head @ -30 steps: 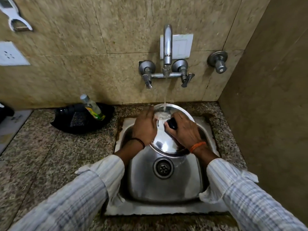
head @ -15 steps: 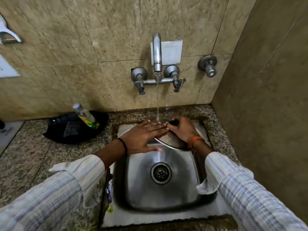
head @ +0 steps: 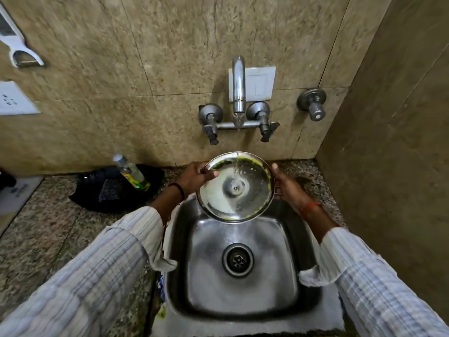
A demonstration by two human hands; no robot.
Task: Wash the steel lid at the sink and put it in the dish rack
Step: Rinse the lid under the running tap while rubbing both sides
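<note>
The round steel lid (head: 234, 188) is held over the back of the steel sink (head: 243, 259), its inner side facing me, with green residue along its rim. Water from the wall tap (head: 238, 88) runs in a thin stream onto its middle. My left hand (head: 195, 177) grips the lid's left edge, thumb lying on the inner face. My right hand (head: 286, 188) holds the right edge from behind. No dish rack is in view.
A dish soap bottle (head: 131, 172) leans in a black holder (head: 116, 188) on the granite counter (head: 48, 229) left of the sink. A side wall (head: 393, 142) stands close on the right. A second tap (head: 313, 105) and a white switch plate (head: 260, 83) are on the back wall.
The lid has been turned over, so its inner side faces up under the stream. My left hand moved from its top to the left rim, my right hand from the knob to the right rim.
</note>
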